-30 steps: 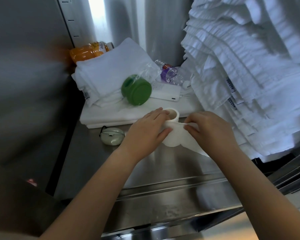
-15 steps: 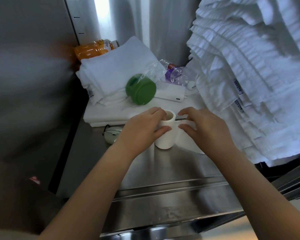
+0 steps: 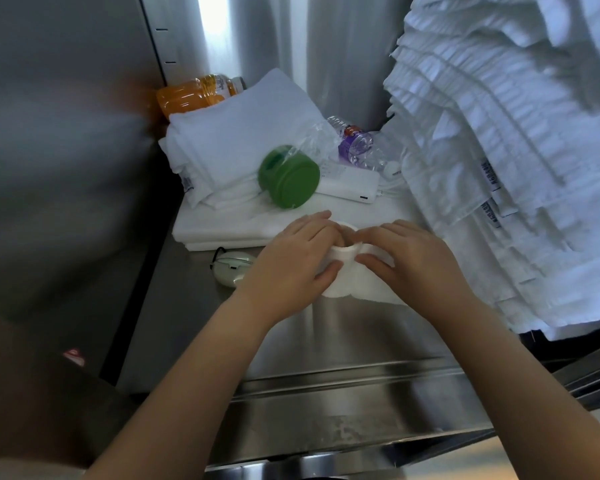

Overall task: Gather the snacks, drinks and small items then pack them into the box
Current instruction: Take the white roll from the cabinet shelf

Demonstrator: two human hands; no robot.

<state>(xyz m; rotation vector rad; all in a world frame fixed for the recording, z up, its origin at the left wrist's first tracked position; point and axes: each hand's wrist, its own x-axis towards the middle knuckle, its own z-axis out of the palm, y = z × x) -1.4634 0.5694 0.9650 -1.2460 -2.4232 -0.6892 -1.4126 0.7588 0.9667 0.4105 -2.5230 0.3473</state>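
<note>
A white paper roll [image 3: 343, 271] stands on the steel shelf [image 3: 326, 341]. My left hand [image 3: 291, 265] grips its left side with fingers and thumb curled round it. My right hand [image 3: 409, 261] holds the loose white sheet [image 3: 378, 289] against the roll's right side. Behind lie a green-lidded jar [image 3: 290, 181] in clear wrap, a white power bank [image 3: 349, 183], a clear bottle with a purple label [image 3: 357, 145] and an orange drink bottle [image 3: 194, 95]. A small pale oval case [image 3: 231, 270] sits left of my left hand.
Folded white towels [image 3: 236, 140] are stacked at the back left. A tall pile of white linen [image 3: 506, 161] leans in from the right, close to my right hand. Steel walls close the back and left. The shelf's front lip [image 3: 326, 403] lies below my arms.
The view shifted slightly. My right hand closed in on the roll and drew the loose sheet against it; my left hand kept its grip.
</note>
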